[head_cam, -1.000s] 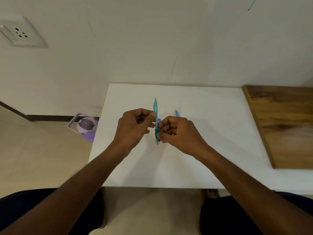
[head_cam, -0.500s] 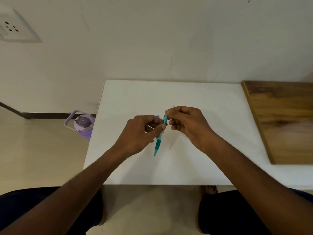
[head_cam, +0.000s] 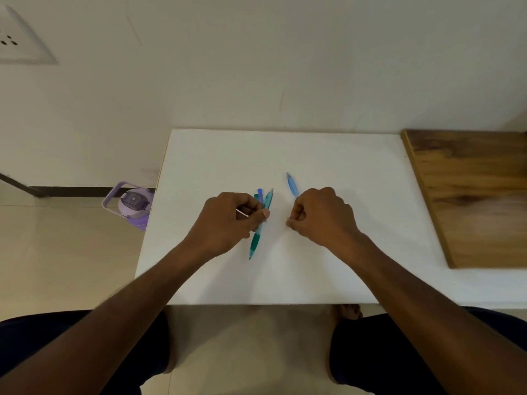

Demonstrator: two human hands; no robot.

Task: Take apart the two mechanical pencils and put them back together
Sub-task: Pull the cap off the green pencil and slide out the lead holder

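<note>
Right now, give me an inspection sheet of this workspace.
Surface: white table, bare apart from the pencil parts; wooden board adjoins its right edge.
Job's things: teal pencil in the left hand, tip pointing toward the person; blue pencil lying beyond the right hand; small blue and teal pieces by the left fingers.
Clutter: nothing seen.
Grips: left hand closed on the teal pencil; right hand curled, contents hidden.
Cables: nothing seen.
Surroundings: purple bottle on the floor, wall socket.
</note>
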